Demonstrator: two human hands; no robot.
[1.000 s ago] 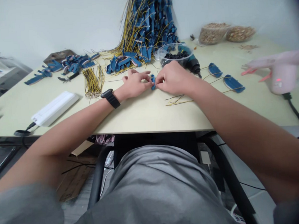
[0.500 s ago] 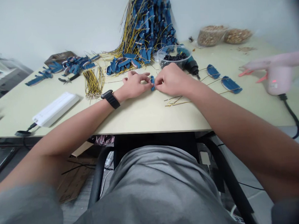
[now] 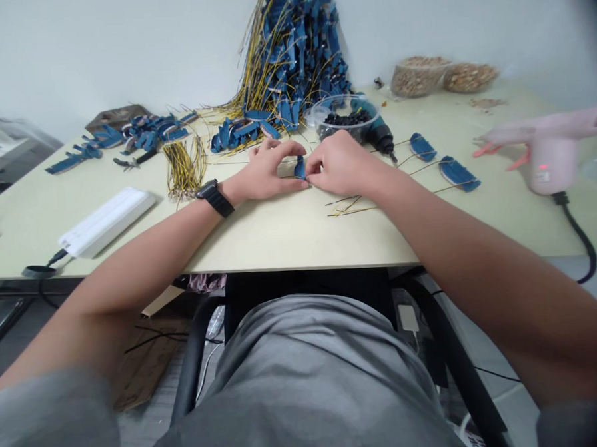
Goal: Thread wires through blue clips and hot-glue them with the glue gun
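Observation:
A small blue piece with thin wires (image 3: pixel 299 167) lies near the table's middle, between my hands. My left hand (image 3: pixel 266 172), with a dark watch at its wrist, spans it: forefinger at its far end, thumb at its near end. My right hand (image 3: pixel 342 160) pinches the piece's right side, its fingertips partly hidden. Loose yellow and dark wires (image 3: pixel 350 206) lie just below the right hand. To the right rest two blue curved pieces, one nearer (image 3: pixel 459 174) and one farther (image 3: pixel 423 147), with wires running from them toward my right forearm.
A large heap of blue pieces with yellow wires (image 3: pixel 304 56) stands against the wall. Near it are a clear tub of black parts (image 3: pixel 348 117) and a drill-like tool (image 3: pixel 381 136). A wire bundle (image 3: pixel 183 169), pliers (image 3: pixel 135 160) and white box (image 3: pixel 108 222) lie left; a pink glue gun (image 3: pixel 549 147) right.
My left forefinger and thumb have spread farther apart along the blue piece, showing more of it. My right hand keeps its pinch almost in place. The whole view has shifted slightly.

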